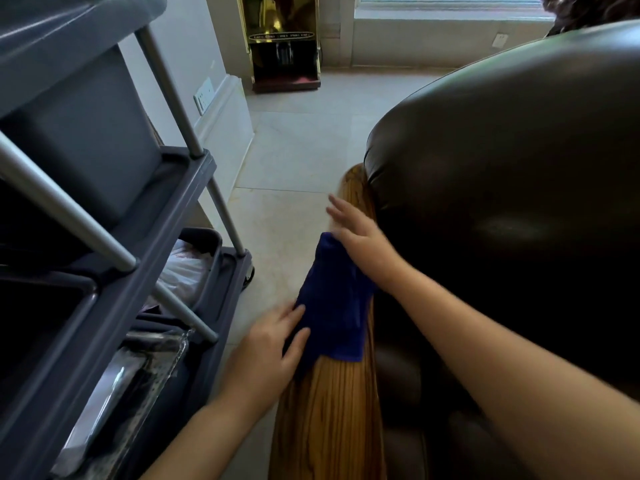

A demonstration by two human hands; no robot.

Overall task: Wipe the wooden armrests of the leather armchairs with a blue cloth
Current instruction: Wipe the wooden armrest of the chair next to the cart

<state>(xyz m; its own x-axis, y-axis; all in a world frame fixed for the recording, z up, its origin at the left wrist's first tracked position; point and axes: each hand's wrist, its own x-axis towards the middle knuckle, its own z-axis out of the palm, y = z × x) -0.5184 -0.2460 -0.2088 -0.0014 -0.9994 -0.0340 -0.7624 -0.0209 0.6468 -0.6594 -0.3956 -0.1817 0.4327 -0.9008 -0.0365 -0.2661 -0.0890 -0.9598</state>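
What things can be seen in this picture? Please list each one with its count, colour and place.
blue cloth: one, dark blue, draped over the wooden armrest
wooden armrest: one, striped brown, centre, running away from the camera
leather armchair: one, dark brown, right
service cart: one, grey with metal posts, left
white bag: one, on the cart's lower shelf
brass cabinet: one, gold, by the far wall
left hand: fingers straight, touching the cloth's near edge
right hand: fingers straight, on the cloth's far end
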